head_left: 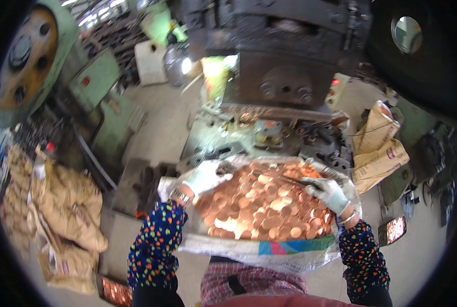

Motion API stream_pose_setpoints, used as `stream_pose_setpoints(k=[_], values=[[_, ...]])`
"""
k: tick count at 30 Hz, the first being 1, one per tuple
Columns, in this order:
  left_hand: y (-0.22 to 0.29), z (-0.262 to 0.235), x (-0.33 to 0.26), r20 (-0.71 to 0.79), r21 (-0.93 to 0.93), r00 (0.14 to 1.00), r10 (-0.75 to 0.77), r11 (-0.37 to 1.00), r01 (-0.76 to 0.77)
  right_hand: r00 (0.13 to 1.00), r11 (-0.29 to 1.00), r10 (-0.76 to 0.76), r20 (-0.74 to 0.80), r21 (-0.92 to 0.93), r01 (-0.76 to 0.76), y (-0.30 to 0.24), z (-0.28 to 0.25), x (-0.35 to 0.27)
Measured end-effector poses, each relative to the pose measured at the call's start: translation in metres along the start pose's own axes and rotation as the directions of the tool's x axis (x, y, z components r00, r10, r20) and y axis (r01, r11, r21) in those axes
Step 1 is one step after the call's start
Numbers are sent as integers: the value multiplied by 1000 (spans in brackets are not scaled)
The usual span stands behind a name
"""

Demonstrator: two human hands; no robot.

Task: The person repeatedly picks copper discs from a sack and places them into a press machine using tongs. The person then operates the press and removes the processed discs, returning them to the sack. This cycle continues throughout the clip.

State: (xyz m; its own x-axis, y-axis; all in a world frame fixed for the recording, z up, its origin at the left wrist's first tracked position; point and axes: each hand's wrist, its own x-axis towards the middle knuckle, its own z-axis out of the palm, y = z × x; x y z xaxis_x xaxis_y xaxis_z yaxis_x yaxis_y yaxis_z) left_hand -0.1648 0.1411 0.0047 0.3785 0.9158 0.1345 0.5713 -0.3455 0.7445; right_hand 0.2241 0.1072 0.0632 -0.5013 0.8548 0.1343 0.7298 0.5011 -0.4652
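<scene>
A broad heap of round copper discs (269,204) lies on a white woven sack (213,244) in front of me. My left hand (208,176), in a white glove, is at the heap's far left edge with its fingers curled in; what they hold, if anything, cannot be made out. On the right side of the heap, my right hand (328,193), also gloved, grips a thin dark rod (291,179). The rod points left over the discs, and its exact kind is unclear. Just beyond the sack stands the press bed (203,135) with a small die block (268,133) on it.
The dark press head (285,77) hangs above the bed. Brown paper sacks (67,204) are piled at left, and more paper sacks (382,158) lie at right. Low at right is a container of shiny copper pieces (394,230); another container of copper pieces (115,290) is at lower left.
</scene>
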Motion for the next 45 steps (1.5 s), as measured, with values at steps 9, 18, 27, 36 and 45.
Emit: stream_pose_setpoints(k=[9,18,27,36,45], values=[[-5,-3,-70,202,474,970,-137,880,25,988,984,134,78,106,-142,-21,9,-25],[-10,10,-86,33,423,982,-189,893,157,983,980,162,90,101,-171,-27,20,-34],[-7,12,-74,-98,263,983,-153,949,174,989,981,136,53,132,-142,-28,27,-39],[9,9,-55,-247,415,932,265,898,-145,992,994,105,-63,37,-103,-22,-12,-34],[37,-2,1,-389,219,878,279,954,-206,974,934,44,-220,-338,-118,31,-55,39]])
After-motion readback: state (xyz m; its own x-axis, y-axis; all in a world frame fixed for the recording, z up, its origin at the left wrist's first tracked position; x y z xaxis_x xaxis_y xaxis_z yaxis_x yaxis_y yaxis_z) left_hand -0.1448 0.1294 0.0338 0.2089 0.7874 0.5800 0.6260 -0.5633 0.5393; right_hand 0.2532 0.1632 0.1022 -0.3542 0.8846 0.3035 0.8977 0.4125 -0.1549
